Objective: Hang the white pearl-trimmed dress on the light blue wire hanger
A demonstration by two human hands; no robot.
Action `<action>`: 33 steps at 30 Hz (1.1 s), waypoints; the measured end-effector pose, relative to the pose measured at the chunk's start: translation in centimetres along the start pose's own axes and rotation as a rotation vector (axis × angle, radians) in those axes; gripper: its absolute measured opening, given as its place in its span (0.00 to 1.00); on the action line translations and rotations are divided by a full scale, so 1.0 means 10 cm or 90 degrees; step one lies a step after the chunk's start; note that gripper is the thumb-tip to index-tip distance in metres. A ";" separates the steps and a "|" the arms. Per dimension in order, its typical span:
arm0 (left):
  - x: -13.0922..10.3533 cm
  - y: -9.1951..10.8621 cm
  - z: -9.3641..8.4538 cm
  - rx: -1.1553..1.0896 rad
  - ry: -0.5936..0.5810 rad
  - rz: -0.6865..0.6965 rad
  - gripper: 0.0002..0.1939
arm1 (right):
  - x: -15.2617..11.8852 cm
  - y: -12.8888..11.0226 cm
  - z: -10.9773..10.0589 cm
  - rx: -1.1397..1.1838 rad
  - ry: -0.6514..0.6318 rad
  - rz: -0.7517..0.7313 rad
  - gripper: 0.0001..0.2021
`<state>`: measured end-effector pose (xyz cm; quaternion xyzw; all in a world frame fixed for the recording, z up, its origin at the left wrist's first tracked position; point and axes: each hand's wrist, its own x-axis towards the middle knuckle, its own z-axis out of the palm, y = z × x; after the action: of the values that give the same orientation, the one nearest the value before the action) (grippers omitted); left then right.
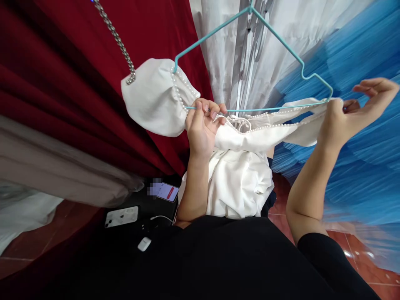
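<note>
A white dress [240, 179] with pearl-trimmed edges hangs across my lap and up to a thin turquoise clothes hanger [215, 31]. My left hand [203, 129] is closed, its fingertips pinching the hanger's bottom bar beside the pearl trim. To its left, a puffy white sleeve [153, 98] covers the hanger's left end. The other sleeve [303, 129] stretches toward my right hand [353, 110], which is at the hanger's right corner. That hand's fingers are partly curled, with the white fabric drawn tight at its thumb side; the exact grip is partly hidden.
Red curtain [162, 33] fills the left, with a metal chain [115, 35] hanging before it. Blue tulle [359, 166] hangs at right. On a black surface beside me lie a lit phone [167, 191], a white phone [121, 216] and a small white case [144, 244].
</note>
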<state>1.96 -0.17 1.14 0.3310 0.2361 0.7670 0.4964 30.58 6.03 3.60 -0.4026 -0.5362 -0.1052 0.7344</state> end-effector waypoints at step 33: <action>-0.04 0.14 -0.22 0.278 -0.069 -0.047 0.20 | -0.93 -0.65 0.76 -0.004 -0.473 -0.150 0.14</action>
<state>-0.36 -1.17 0.50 0.4623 0.3817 0.6601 0.4527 17.69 4.53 -0.62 -0.3512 -0.8079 -0.0371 0.4718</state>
